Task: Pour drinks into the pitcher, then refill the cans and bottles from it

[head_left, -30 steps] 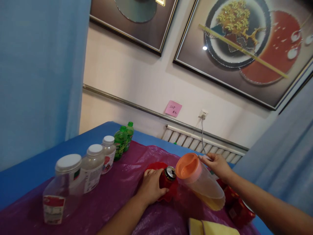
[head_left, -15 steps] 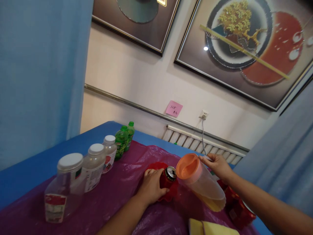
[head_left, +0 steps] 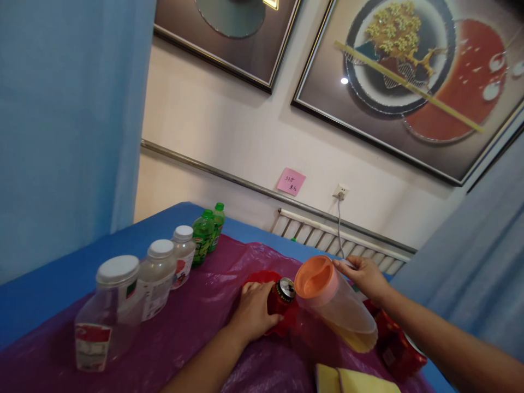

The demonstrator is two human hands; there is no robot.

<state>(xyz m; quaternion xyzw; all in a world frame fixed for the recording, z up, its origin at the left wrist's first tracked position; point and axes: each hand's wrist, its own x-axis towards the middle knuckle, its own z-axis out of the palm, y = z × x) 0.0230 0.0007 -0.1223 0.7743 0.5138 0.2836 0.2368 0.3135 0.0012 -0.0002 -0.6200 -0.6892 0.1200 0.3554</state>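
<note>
My left hand [head_left: 254, 308] is wrapped round a dark red drink can [head_left: 281, 298], which stands upright on a red scalloped plate [head_left: 262, 277]. By its handle, my right hand [head_left: 366, 279] grips a clear plastic pitcher [head_left: 344, 314] with an orange lid [head_left: 314, 277]. The pitcher is tilted left, its lid end close to the can's top. Some yellowish liquid lies low in the pitcher. I cannot make out whether any liquid is flowing into the can.
Clear jars with white caps [head_left: 118, 268] and two green bottles [head_left: 202, 237] line the left side of the purple sheet [head_left: 192, 333]. Several red cans [head_left: 403, 355] stand under my right forearm. A folded yellow cloth [head_left: 360, 380] lies at the front. A radiator [head_left: 315, 234] runs along the wall.
Hardly anything differs. Both hands, the can and the tilted pitcher keep almost the same places.
</note>
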